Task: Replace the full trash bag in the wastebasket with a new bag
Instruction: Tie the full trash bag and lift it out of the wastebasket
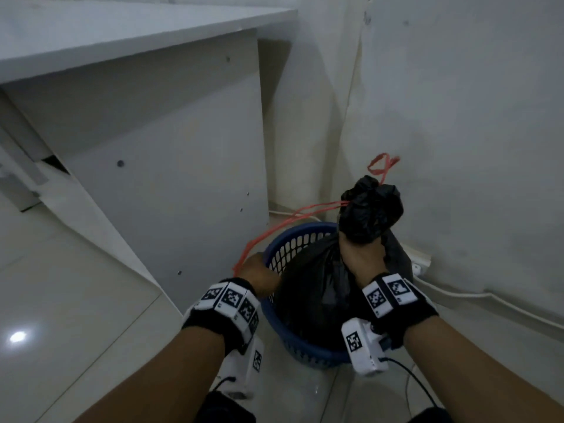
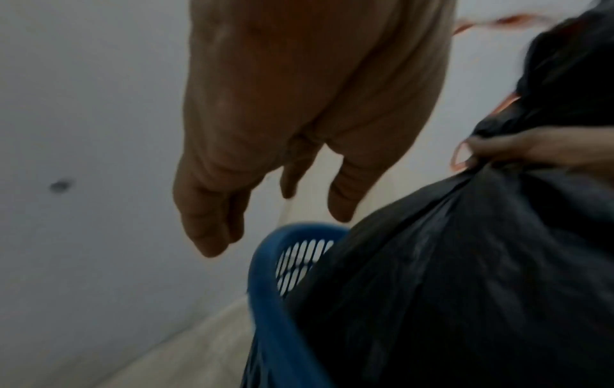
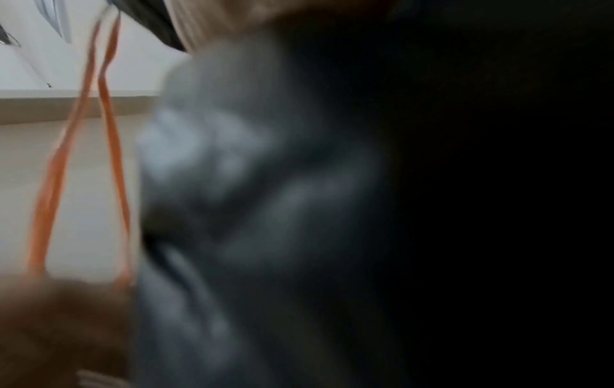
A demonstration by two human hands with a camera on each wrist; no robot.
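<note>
A blue plastic wastebasket with a mesh wall stands on the floor. A full black trash bag sits in it. My right hand grips the bag's gathered neck, and the bunched top sticks up above the fist. A red drawstring runs taut from the neck leftward to my left hand, which holds its loop just left of the basket rim. The right wrist view is blurred and mostly filled by black bag.
A white desk side panel rises close on the left of the basket. A white wall stands behind and to the right. A white power strip and its cable lie along the wall base. Pale floor tiles stretch left.
</note>
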